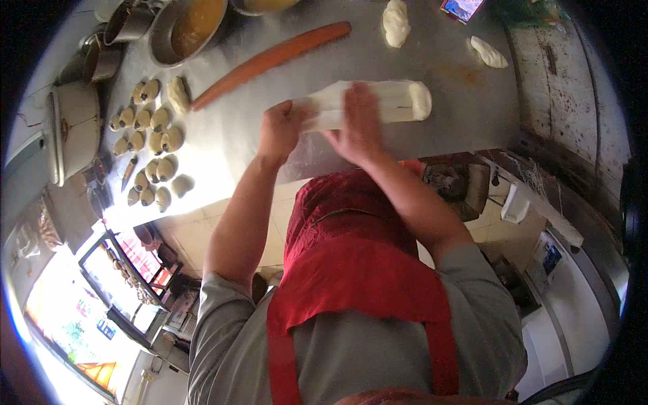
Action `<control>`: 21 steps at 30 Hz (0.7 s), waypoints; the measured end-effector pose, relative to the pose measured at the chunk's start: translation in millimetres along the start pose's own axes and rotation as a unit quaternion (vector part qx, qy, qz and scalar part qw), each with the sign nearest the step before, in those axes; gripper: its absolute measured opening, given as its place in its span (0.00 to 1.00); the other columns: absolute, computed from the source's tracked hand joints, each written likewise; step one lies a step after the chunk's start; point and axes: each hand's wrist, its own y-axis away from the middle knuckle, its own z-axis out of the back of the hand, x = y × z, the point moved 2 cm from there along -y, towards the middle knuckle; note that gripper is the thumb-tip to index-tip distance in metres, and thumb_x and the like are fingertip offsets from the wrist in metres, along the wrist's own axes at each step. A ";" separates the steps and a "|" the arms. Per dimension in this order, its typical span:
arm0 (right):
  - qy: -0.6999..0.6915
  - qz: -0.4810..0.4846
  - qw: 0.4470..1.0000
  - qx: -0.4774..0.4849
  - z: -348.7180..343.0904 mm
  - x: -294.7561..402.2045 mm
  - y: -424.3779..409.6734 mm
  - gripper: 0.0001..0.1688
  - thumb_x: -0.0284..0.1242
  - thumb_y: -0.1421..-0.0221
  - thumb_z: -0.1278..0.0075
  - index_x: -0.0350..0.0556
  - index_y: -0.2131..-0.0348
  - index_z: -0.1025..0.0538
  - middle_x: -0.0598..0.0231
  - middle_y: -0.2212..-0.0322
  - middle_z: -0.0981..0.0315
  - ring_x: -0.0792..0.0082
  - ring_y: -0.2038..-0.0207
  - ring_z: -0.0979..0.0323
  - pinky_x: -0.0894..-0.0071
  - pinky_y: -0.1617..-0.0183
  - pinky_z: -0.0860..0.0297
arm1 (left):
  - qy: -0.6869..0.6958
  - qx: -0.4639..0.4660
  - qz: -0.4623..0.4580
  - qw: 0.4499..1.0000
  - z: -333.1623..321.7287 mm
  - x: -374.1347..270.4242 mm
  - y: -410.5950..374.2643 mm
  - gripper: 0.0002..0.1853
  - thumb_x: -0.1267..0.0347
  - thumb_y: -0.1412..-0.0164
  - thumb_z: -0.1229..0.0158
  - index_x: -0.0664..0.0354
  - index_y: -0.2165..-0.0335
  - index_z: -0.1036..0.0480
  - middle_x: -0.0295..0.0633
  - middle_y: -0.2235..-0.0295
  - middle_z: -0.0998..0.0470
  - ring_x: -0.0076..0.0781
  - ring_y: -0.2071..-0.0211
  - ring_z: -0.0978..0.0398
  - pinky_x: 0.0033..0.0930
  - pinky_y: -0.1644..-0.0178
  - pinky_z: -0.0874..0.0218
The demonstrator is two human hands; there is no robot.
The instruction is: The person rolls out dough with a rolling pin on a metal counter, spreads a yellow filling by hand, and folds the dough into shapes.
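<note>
A thin, stretched strip of pale dough (pixel 395 101) lies across the metal worktop, with a thicker rolled lump at its right end. My left hand (pixel 284 121) is at the strip's left end, fingers bent and blurred; whether they pinch the dough cannot be told. Flat on the middle of the strip rests my right hand (pixel 360 121), its fingers extended and blurred by motion. Beyond both hands a long reddish-brown rolling pin (pixel 273 62) lies diagonally. A twisted dough lump (pixel 396 24) sits farther back, and a smaller dough piece (pixel 489 52) is at the back right.
Several small shaped dough pieces (pixel 160 119) stand in groups on the left, beside a longer dough lump (pixel 177 95) and a knife (pixel 129 172). Metal bowls (pixel 169 61) fill the back left. A phone (pixel 461 9) lies at the back right, near the wall (pixel 562 91).
</note>
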 end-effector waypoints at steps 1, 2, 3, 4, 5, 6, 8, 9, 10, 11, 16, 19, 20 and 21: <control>-0.018 0.033 0.999 0.005 -13.7 26.6 0.6 0.59 0.51 0.49 0.41 0.24 0.38 0.48 0.29 0.36 0.55 0.32 0.32 0.56 0.29 0.32 0.57 | -0.029 -0.003 -0.003 1.000 7.5 8.3 -0.8 0.11 0.73 0.37 0.45 0.72 0.62 0.22 0.44 0.71 0.20 0.22 0.72 0.30 0.30 0.68 0.35; -0.020 0.054 0.998 0.017 -24.6 51.0 -0.7 0.57 0.53 0.47 0.44 0.23 0.39 0.46 0.29 0.36 0.54 0.32 0.32 0.56 0.31 0.31 0.57 | -0.022 0.000 0.017 1.000 17.3 21.9 -3.0 0.11 0.73 0.37 0.45 0.72 0.62 0.22 0.44 0.72 0.20 0.22 0.73 0.29 0.30 0.69 0.35; -0.008 0.058 0.997 0.056 -29.1 69.3 -4.8 0.56 0.53 0.47 0.44 0.23 0.40 0.44 0.30 0.36 0.54 0.34 0.32 0.56 0.34 0.31 0.58 | -0.014 0.002 0.036 0.999 28.6 38.1 -5.1 0.11 0.73 0.37 0.46 0.72 0.62 0.22 0.45 0.72 0.20 0.22 0.73 0.29 0.30 0.70 0.35; -0.009 0.056 0.997 0.052 -37.1 82.4 -6.3 0.55 0.53 0.47 0.45 0.24 0.39 0.44 0.31 0.36 0.54 0.35 0.32 0.56 0.35 0.30 0.59 | -0.007 0.004 0.052 0.999 38.7 48.2 -7.1 0.12 0.73 0.38 0.46 0.72 0.62 0.22 0.45 0.73 0.20 0.23 0.74 0.29 0.31 0.71 0.35; -0.012 0.054 0.997 0.047 -43.6 91.9 -7.1 0.55 0.53 0.46 0.45 0.24 0.39 0.44 0.32 0.35 0.54 0.36 0.32 0.56 0.36 0.30 0.59 | 0.014 0.005 0.065 0.998 47.2 57.0 -8.6 0.12 0.73 0.38 0.46 0.73 0.62 0.22 0.46 0.73 0.20 0.24 0.74 0.28 0.31 0.71 0.34; -0.002 0.063 0.996 0.056 -48.0 99.3 -8.0 0.55 0.53 0.46 0.45 0.25 0.39 0.43 0.32 0.35 0.54 0.36 0.32 0.56 0.36 0.30 0.59 | 0.034 0.007 0.078 0.996 55.9 57.3 -8.1 0.12 0.72 0.38 0.46 0.73 0.62 0.22 0.46 0.72 0.20 0.24 0.74 0.27 0.32 0.71 0.34; 0.017 0.080 0.994 0.074 -53.4 111.0 -8.7 0.54 0.53 0.46 0.44 0.27 0.39 0.43 0.33 0.35 0.54 0.37 0.31 0.56 0.36 0.30 0.60 | 0.095 0.006 0.083 0.992 66.0 55.4 -2.1 0.14 0.71 0.40 0.45 0.72 0.61 0.22 0.46 0.73 0.20 0.25 0.72 0.23 0.32 0.69 0.31; 0.019 0.081 0.993 0.083 -56.2 117.3 -10.8 0.53 0.52 0.46 0.45 0.28 0.38 0.43 0.34 0.35 0.54 0.37 0.31 0.56 0.36 0.30 0.60 | 0.034 0.008 0.085 0.996 74.6 57.9 -1.0 0.14 0.70 0.40 0.44 0.72 0.60 0.22 0.46 0.72 0.19 0.26 0.72 0.22 0.32 0.68 0.30; 0.021 0.082 0.992 0.092 -58.3 123.0 -12.1 0.53 0.52 0.46 0.45 0.29 0.38 0.43 0.34 0.35 0.54 0.38 0.31 0.56 0.37 0.30 0.60 | -0.026 0.008 0.087 0.996 86.2 61.5 -0.6 0.14 0.70 0.41 0.44 0.71 0.60 0.22 0.47 0.71 0.19 0.28 0.72 0.21 0.32 0.67 0.29; 0.023 0.082 0.991 0.102 -60.2 128.0 -13.0 0.52 0.52 0.45 0.45 0.30 0.38 0.43 0.35 0.35 0.54 0.38 0.31 0.56 0.37 0.30 0.60 | -0.087 0.009 0.089 0.992 95.8 64.4 0.2 0.14 0.70 0.41 0.43 0.70 0.60 0.22 0.48 0.70 0.18 0.30 0.71 0.20 0.33 0.65 0.29; -0.046 0.152 0.978 0.133 -65.9 155.0 -10.8 0.49 0.50 0.42 0.48 0.31 0.38 0.43 0.41 0.34 0.54 0.42 0.31 0.56 0.38 0.29 0.59 | -0.292 -0.206 -0.125 0.925 137.1 52.2 -1.0 0.13 0.70 0.41 0.44 0.63 0.59 0.23 0.51 0.60 0.20 0.53 0.60 0.22 0.45 0.54 0.31; -0.081 0.155 0.977 0.122 -48.7 152.5 -1.8 0.45 0.44 0.42 0.46 0.33 0.38 0.43 0.43 0.33 0.54 0.43 0.31 0.55 0.39 0.29 0.58 | -0.475 -0.202 -0.248 0.820 158.4 29.9 -31.6 0.24 0.74 0.44 0.44 0.54 0.48 0.31 0.47 0.51 0.27 0.50 0.47 0.32 0.47 0.45 0.37; -0.090 0.150 0.977 0.123 -41.8 145.4 1.9 0.44 0.42 0.42 0.45 0.34 0.38 0.42 0.43 0.33 0.54 0.43 0.31 0.55 0.39 0.29 0.57 | -0.509 -0.192 -0.234 0.806 167.3 42.6 -46.0 0.24 0.74 0.45 0.44 0.54 0.47 0.31 0.46 0.51 0.27 0.49 0.47 0.32 0.47 0.46 0.37; -0.097 0.143 0.977 0.124 -33.0 136.3 5.7 0.43 0.41 0.42 0.44 0.34 0.38 0.41 0.43 0.34 0.53 0.43 0.31 0.54 0.39 0.30 0.57 | -0.541 -0.178 -0.220 0.792 171.6 49.9 -56.4 0.25 0.75 0.45 0.44 0.53 0.47 0.32 0.45 0.51 0.27 0.48 0.47 0.32 0.46 0.46 0.36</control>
